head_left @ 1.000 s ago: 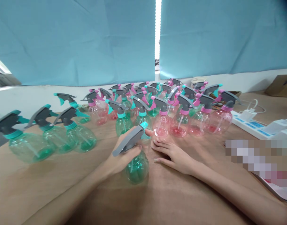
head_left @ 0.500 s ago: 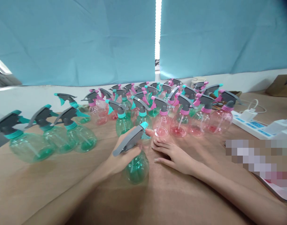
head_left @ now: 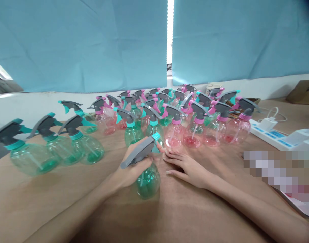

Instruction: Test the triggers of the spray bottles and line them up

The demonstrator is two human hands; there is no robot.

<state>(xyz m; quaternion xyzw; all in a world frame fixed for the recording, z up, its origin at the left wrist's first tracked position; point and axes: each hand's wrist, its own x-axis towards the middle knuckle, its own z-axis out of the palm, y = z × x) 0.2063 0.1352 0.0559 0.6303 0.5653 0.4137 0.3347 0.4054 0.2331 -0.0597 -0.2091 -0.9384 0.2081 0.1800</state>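
Observation:
My left hand [head_left: 134, 165] is wrapped round the neck of a green spray bottle [head_left: 147, 185], which has a grey trigger head and a turquoise nozzle pointing away to the right. The bottle is close in front of me, and its neck is hidden by the fingers. To its right, my right hand [head_left: 186, 168] lies flat on the brown table [head_left: 194, 216], fingers stretched out and holding nothing. Its fingertips come close to the left hand's fingers and a pink spray bottle [head_left: 173, 135]; whether the fingers touch I cannot tell.
Several green spray bottles [head_left: 90, 150] line the left side. Rows of pink and green bottles [head_left: 216, 131] fill the back. On the right are a white power strip [head_left: 275, 136] with plugs, a blurred-out flat object [head_left: 283, 179] and a cardboard box [head_left: 302, 92]. Blue curtains [head_left: 81, 47] hang behind.
The spray bottle's head has shifted very slightly in my left hand. Otherwise both hands and the bottles around them stay where they were.

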